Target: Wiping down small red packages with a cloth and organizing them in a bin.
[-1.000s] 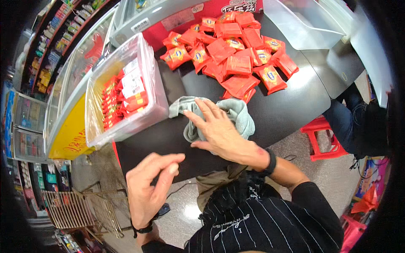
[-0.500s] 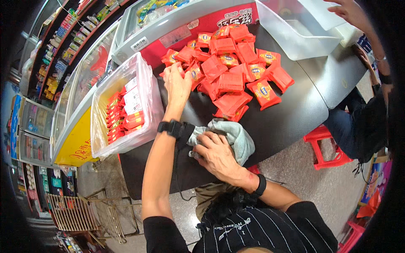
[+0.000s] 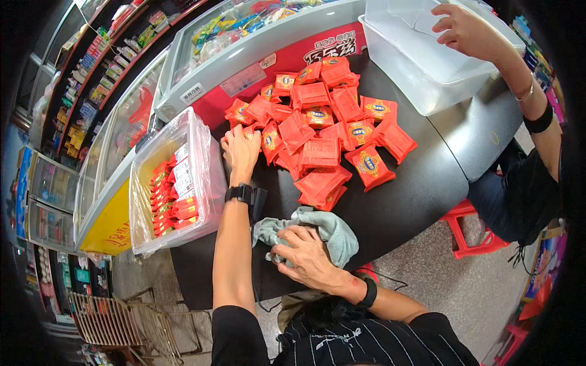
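My left hand point(image 3: 242, 152) is closed on a red packet point(image 3: 249, 132) at the left edge of a heap of shiny red packets point(image 3: 319, 152); its fingers partly cover that packet. Several packets in the heap show a yellow and blue emblem. Nearer to me, my right hand point(image 3: 303, 253) lies with bent fingers gripping a crumpled grey-green cloth point(image 3: 336, 235) by the table's front edge. Left of my left forearm stands a clear plastic bin point(image 3: 210, 183) lined with a clear bag. Red packets point(image 3: 174, 198) stand in rows inside it, some with white backs showing.
Another person's hand point(image 3: 461, 30) is over a translucent tub point(image 3: 421, 85) at the far right of the dark table point(image 3: 403, 207). A freezer cabinet point(image 3: 201, 91) borders the table's far side. A red stool point(image 3: 467, 235) stands at right, a metal rack point(image 3: 104, 317) at lower left.
My left hand has shifted slightly left along the heap's edge. The other person's hand has moved left over the tub. My right hand stays on the cloth, and the whole view has shifted a little.
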`<state>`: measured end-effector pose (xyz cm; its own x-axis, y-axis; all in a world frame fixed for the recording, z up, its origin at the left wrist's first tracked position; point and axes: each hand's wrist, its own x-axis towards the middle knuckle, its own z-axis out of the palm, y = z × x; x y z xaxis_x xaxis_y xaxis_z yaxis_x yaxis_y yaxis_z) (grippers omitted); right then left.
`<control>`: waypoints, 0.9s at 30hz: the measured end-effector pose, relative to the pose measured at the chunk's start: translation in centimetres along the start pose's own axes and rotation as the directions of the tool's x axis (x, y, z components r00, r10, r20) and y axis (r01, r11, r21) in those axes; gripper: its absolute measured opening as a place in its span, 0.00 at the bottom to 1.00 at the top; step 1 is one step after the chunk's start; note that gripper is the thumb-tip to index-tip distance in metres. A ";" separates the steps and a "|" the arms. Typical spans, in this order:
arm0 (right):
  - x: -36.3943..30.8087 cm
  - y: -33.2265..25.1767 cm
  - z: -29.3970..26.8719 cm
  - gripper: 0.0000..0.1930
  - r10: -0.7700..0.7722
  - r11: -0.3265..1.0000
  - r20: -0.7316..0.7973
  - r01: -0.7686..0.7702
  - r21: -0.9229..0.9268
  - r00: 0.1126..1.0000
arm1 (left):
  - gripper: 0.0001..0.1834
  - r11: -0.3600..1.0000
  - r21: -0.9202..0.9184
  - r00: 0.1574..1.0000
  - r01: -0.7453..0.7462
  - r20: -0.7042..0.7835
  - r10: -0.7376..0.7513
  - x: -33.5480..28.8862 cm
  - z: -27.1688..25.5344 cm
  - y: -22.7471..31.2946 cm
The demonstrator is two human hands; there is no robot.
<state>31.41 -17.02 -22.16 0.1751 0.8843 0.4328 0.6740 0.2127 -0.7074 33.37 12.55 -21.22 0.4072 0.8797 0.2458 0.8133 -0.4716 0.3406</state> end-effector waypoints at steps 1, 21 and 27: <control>0.0 0.1 -0.1 0.14 0.002 1.000 0.000 -0.002 0.001 1.000 | 0.38 1.000 0.001 1.000 -0.001 0.001 0.001 -0.4 -0.1 -0.1; -0.4 0.7 -2.8 0.23 0.020 0.995 0.032 -0.023 0.099 0.999 | 0.34 0.942 -0.276 0.945 -0.193 0.205 0.253 -17.2 -8.7 -1.7; 1.1 -1.8 -11.8 0.27 0.011 0.999 0.267 -0.021 0.033 0.964 | 0.38 0.914 -0.345 0.924 -0.215 0.232 0.305 -20.3 -11.9 -1.4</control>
<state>38.88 -21.37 -13.79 -0.0153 0.9654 0.2602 0.6463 0.2081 -0.7342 18.99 -5.40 -15.88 0.7206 0.6827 0.1208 0.5119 -0.6414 0.5715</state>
